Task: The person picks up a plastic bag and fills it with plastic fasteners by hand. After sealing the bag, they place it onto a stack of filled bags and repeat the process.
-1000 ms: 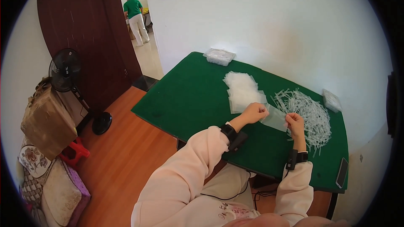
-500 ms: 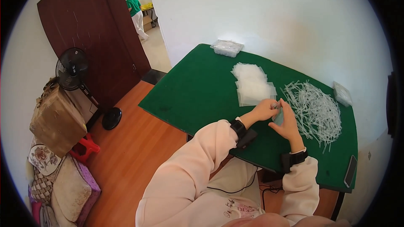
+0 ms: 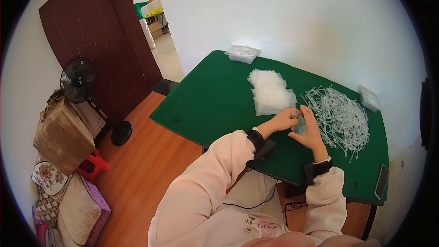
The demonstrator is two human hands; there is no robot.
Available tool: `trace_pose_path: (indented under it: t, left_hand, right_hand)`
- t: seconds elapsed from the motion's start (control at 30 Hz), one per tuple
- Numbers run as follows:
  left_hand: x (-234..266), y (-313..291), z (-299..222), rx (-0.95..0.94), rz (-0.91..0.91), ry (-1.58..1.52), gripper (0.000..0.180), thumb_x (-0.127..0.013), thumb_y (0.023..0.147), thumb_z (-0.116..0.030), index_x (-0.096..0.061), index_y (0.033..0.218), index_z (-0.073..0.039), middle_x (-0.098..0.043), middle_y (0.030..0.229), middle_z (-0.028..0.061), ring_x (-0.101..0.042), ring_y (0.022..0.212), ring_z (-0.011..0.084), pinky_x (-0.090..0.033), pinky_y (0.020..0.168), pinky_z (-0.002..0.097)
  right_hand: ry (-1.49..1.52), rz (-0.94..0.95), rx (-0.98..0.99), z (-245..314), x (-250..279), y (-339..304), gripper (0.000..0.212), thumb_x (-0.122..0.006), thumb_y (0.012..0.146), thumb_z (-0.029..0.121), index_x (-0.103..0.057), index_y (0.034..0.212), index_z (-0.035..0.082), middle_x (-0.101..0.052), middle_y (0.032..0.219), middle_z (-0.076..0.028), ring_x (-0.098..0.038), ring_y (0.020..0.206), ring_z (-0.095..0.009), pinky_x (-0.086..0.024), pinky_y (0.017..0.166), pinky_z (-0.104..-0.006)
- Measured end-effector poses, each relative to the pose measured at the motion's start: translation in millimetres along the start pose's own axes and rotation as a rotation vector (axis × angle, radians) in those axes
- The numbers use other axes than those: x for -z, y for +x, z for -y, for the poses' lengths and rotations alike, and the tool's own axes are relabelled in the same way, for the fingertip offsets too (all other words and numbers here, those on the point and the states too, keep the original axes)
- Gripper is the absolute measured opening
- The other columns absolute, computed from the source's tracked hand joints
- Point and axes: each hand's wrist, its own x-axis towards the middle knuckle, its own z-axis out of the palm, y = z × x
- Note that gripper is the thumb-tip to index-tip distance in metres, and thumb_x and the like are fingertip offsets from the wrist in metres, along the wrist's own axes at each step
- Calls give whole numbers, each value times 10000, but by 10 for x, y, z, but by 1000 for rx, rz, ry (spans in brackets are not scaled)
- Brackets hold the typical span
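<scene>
Above the green table's front part, my left hand [image 3: 284, 120] is closed, its fingertips pinching a small clear plastic bag [image 3: 300, 127]. Facing it, my right hand [image 3: 312, 132] has its thumb and fingers apart in a C shape, with the bag between the two hands. Whether the bag touches the right palm is hard to see. Just beyond my hands lies a pile of flat translucent bags [image 3: 273, 95]. To the right of my right hand spreads a heap of thin clear plastic sticks [image 3: 340, 119].
Packed clear bundles sit at the table's back edge [image 3: 243, 54] and right edge [image 3: 369, 98]. A phone [image 3: 381, 182] lies at the right front corner of the green table [image 3: 206, 96]. On the left stand a fan [image 3: 78, 80] and a cardboard box [image 3: 63, 132]. A person [image 3: 142, 18] is beyond the doorway.
My right thumb and fingers have spread slightly wider around the bag, while my left hand stays nearly in place. The person beyond the doorway has raised an arm. The view has shifted slightly.
</scene>
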Motion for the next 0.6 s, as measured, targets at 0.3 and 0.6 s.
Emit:
trace_pose_path:
  t: [0.3, 0.6]
  left_hand:
    - [39, 14, 6, -34, 27, 50, 58, -517, 695, -73, -516, 701, -15, -491, 575, 26, -461, 539, 112, -370, 502, 284]
    - [37, -4, 6, 26, 3, 128, 96, -522, 707, -98, -515, 662, -14, -486, 547, 39, -440, 501, 120, -350, 483, 297]
  right_hand:
    - [25, -14, -11, -39, -56, -6, 862, -763, 531, 192, -352, 1268, 19, -436, 1210, -162, -452, 1091, -317, -381, 920, -368]
    - [38, 25, -56, -11, -44, 11, 840, -753, 551, 196, -352, 1269, 23, -444, 1207, -162, -455, 1094, -308, -384, 919, -363]
